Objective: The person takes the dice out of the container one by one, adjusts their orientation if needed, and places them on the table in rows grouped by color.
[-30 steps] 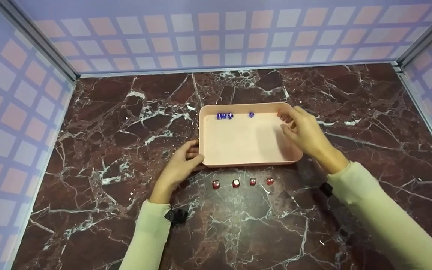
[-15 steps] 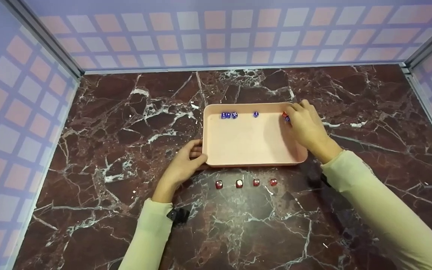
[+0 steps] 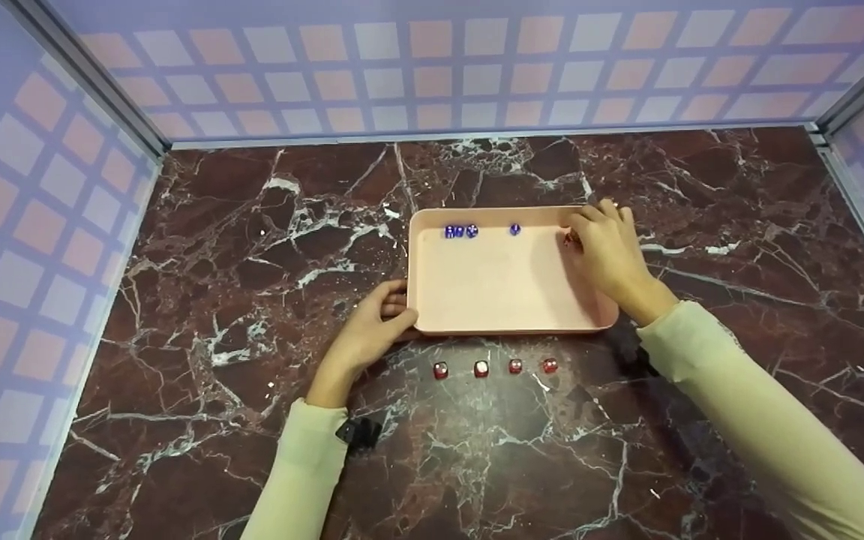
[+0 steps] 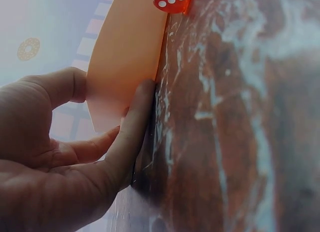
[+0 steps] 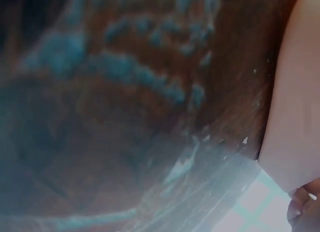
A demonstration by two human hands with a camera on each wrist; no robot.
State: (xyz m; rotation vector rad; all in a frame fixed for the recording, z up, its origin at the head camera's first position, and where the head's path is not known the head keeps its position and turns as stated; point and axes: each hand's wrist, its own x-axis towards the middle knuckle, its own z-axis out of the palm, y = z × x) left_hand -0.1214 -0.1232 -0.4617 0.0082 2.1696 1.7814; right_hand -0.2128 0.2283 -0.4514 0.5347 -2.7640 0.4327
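A shallow peach tray (image 3: 499, 289) lies on the dark marble surface. At its near left corner my left hand (image 3: 364, 330) grips the wall, thumb by the rim and fingers along the outside. Inside the far right corner, my right hand (image 3: 612, 251) pinches a red die (image 3: 570, 238), mostly covered by the fingers. Along the tray's far wall sit a cluster of blue dice (image 3: 460, 232) and a lone blue die (image 3: 515, 229). In the right wrist view only some fingertips (image 5: 300, 207) show past the tray wall (image 5: 295, 101).
Several red dice stand in a row before the tray, from a left one (image 3: 441, 370) to a right one (image 3: 550, 365). Another view of a red die (image 4: 172, 0) appears in the left wrist view. Checkered walls (image 3: 432, 82) enclose the back and sides.
My right hand has reached deeper into the tray's far right corner, and its fingers have closed in at the red die. A blue die seen there half a second ago is now hidden. The left hand stays put.
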